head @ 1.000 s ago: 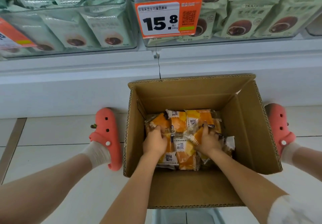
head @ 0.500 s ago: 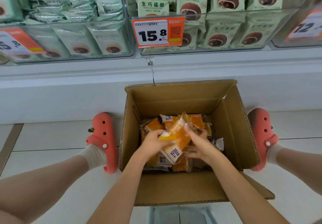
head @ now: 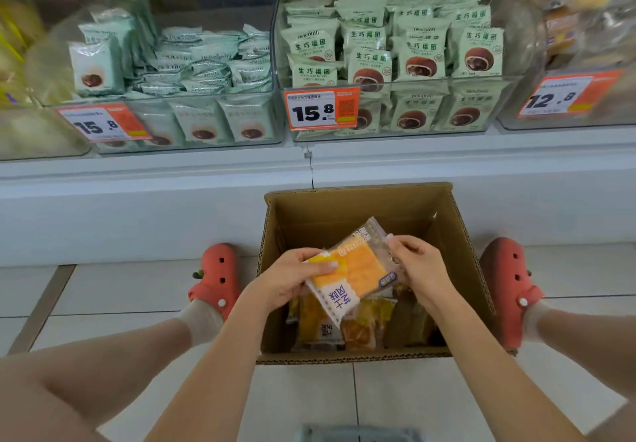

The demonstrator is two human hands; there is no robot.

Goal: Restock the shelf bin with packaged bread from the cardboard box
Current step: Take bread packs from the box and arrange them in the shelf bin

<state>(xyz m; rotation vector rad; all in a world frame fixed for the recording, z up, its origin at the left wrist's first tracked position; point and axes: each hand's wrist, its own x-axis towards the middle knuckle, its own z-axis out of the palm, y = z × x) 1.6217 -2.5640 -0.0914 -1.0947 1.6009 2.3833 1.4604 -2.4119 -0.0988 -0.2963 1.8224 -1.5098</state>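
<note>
Your left hand point(head: 292, 279) grips the near-left corner of a packaged bread point(head: 354, 269), thumb curled across its yellow face, while your right hand point(head: 418, 269) pinches the clear wrapper edge on the opposite side. Between them the packet hangs tilted, raised off the pile and about level with the rim of the cardboard box point(head: 461, 259).

To do this lift well, keep the hold on the wrapper seams and corners rather than squeezing the soft middle; the bread inside looks easily crushed. The film looks slippery, so a pinch on one edge alone could let it slide, and both hands sharing the load is the safer way up. Clear the far wall of the box before you swing forward, or the packet's far corner may catch on the cardboard.

Just under your hands, more orange and yellow packets point(head: 320, 324) lie loosely heaped in the bottom of the box, so plenty is left to move. Beyond your hands and well above them sit the clear shelf bins point(head: 385, 131), the two straight ahead filled with pale green packets behind orange price tags point(head: 321, 111). Which bin takes this bread I cannot tell: the ones off to either side are too blurred to read. Your red clogs point(head: 216, 276) flank the box on the floor.
</note>
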